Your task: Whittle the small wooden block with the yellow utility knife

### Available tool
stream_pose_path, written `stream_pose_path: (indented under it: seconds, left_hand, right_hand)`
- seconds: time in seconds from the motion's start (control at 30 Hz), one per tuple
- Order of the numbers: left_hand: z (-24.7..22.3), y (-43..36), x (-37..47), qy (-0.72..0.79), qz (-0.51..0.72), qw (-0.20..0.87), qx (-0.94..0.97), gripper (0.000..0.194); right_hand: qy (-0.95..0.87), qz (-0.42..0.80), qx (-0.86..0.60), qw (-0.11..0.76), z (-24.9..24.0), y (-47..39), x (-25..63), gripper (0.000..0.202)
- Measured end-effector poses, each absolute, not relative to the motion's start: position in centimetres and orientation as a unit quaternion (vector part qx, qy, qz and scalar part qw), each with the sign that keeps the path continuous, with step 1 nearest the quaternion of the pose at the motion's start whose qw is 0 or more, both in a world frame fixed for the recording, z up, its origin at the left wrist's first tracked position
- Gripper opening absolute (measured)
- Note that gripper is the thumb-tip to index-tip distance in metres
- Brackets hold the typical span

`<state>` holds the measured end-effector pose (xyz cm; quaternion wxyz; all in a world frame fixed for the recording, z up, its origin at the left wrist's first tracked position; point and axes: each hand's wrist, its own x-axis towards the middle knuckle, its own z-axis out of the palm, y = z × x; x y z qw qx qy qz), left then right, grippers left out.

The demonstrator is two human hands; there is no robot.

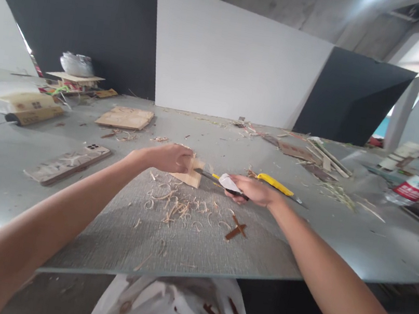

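Observation:
My left hand (173, 158) is closed on a small pale wood block (192, 174), pressing it on the grey textured mat. My right hand (250, 188) grips a knife (207, 174) whose handle is partly covered by a white wrap (228, 182). The dark blade reaches left and meets the near face of the block. Curled wood shavings (178, 209) lie on the mat (118, 243) in front of the block. Two crossed brown wood strips (237, 228) rest to their right. Just beyond my right hand is a yellow utility knife (276, 184).
A phone (69, 163) and a flat wooden board (125, 117) lie to the left. Wood scraps (329, 162) and a red-labelled plastic bottle (415, 189) are on the right. White cloth with brown chips (164, 302) hangs below the table edge.

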<state>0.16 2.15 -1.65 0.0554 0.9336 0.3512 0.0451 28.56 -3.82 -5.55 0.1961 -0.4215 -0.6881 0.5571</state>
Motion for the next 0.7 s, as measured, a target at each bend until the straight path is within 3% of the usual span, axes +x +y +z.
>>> stream_pose_path:
  seconds: [0.37, 0.7]
  left_hand:
    - [-1.5, 2.1, 0.0, 0.339, 0.042, 0.076, 0.937, 0.039]
    - [-1.8, 2.2, 0.2, 0.327, 0.053, 0.064, 0.941, 0.038]
  right_hand:
    - [-0.707, 0.469, -0.44, 0.293, -4.8, -3.7, 28.5, 0.032]
    - [-0.674, 0.544, -0.403, 0.294, -5.7, -3.0, 29.3, 0.034]
